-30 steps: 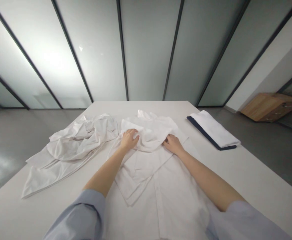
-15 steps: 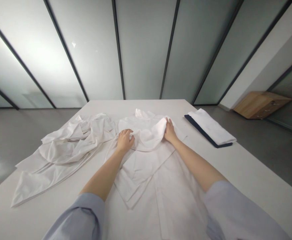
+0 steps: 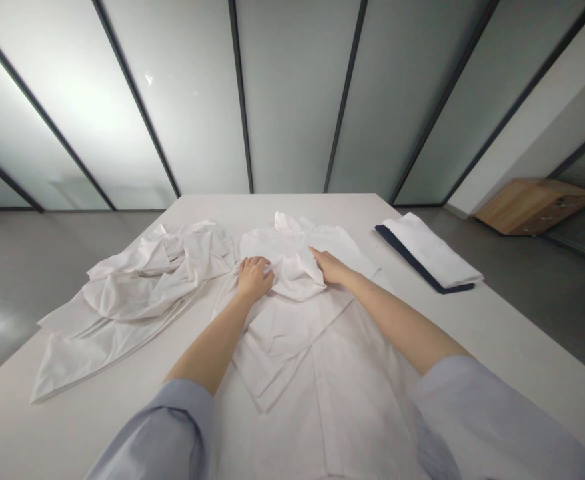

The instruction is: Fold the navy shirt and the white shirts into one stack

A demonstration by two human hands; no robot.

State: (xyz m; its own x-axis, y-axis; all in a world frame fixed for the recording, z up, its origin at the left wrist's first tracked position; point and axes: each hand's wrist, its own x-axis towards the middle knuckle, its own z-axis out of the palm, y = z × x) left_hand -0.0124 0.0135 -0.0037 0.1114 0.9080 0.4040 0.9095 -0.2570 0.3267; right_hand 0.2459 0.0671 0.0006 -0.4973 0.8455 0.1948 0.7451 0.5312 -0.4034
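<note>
A white shirt (image 3: 322,373) lies spread on the white table (image 3: 512,340) in front of me, its upper part bunched into folds at the far end. My left hand (image 3: 253,277) is closed on a fold of that bunched cloth at the shirt's left side. Just right of it, my right hand (image 3: 328,265) lies flat with fingers stretched out on the shirt's upper part, pressing the cloth down. Both forearms are bare, with light blue sleeves near the bottom edge.
A crumpled heap of white cloth (image 3: 137,293) lies on the table's left half. A folded white garment on a dark blue one (image 3: 429,259) sits at the far right. A wooden cabinet (image 3: 537,205) stands on the floor beyond, frosted glass panels behind the table.
My right hand went from the shirt's right side up to its far edge, then slid left onto the bunched cloth and flattened. The left hand has kept its grip in place.
</note>
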